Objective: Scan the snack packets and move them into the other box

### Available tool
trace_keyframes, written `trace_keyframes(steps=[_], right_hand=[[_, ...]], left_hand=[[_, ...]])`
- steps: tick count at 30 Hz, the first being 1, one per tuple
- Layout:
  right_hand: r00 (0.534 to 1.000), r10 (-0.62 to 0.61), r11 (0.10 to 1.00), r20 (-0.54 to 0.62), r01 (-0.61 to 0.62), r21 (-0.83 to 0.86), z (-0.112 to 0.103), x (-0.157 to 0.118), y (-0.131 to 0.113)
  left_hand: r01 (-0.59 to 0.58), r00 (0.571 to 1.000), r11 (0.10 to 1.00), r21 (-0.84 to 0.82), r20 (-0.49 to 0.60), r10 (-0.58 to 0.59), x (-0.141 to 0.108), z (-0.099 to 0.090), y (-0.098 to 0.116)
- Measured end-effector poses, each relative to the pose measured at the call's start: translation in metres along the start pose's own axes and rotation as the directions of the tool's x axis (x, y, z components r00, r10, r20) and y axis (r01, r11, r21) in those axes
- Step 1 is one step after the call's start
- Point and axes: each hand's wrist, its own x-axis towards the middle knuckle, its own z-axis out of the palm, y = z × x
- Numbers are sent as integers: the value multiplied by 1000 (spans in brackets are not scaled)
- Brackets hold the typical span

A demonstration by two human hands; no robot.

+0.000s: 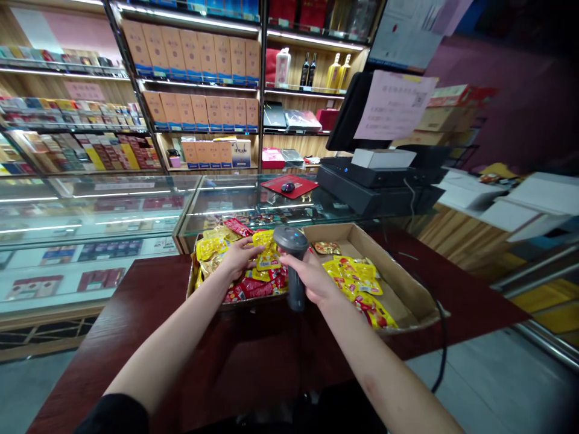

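Observation:
My right hand [308, 277] is shut around a grey handheld barcode scanner [295, 283], whose round head [290, 239] points up and away from me. My left hand [237, 256] lies with its fingers extended on a tray of snack packets [239, 271], close to a yellow packet [266, 256]. Yellow and red packets fill that tray. To the right, a shallow cardboard box [389, 283] holds more yellow and red packets [357, 283]. The scanner's lower end and part of the tray are hidden behind my hands.
The tray and box stand on a dark red wooden counter [149, 325]. Beyond them are a glass display case [90, 211], a black point-of-sale terminal [377, 181], and a mouse on a red mat [289, 185]. A black cable [441, 337] hangs past the counter's right side.

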Motion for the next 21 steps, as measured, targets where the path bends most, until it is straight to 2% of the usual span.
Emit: trace_keyframes(steps=[3,5,7,9,12,15,18,21], right_hand=[[1000,-5,999,17,5,-36,4,-21,-7],[996,23,1000,85,-23,9,9,-38,-8],[988,58,996,146,-67,57,15,-52,-4],[985,82,994,153,-93,65,22,-63,4],[984,114,991,136,-121,51,29,-73,20],[981,130,990,146,-136,29,34,-80,30],[982,119,992,149,-122,12,37,-86,33],[981,116,992,157,-121,20,38,-92,32]], left_hand=[[2,1000,1000,-5,-29,-2,5,-5,-3],[-6,999,1000,8,-35,6,6,-7,-3],[-15,999,1000,8,-31,16,6,-7,-2],[-19,999,1000,-7,-30,19,5,-7,-1],[-48,998,998,-40,-43,46,4,-7,-1],[-146,988,987,-63,-60,142,3,-8,-1],[-214,975,973,-82,-77,208,3,-8,0],[-214,973,974,-80,-100,206,4,-8,1]])
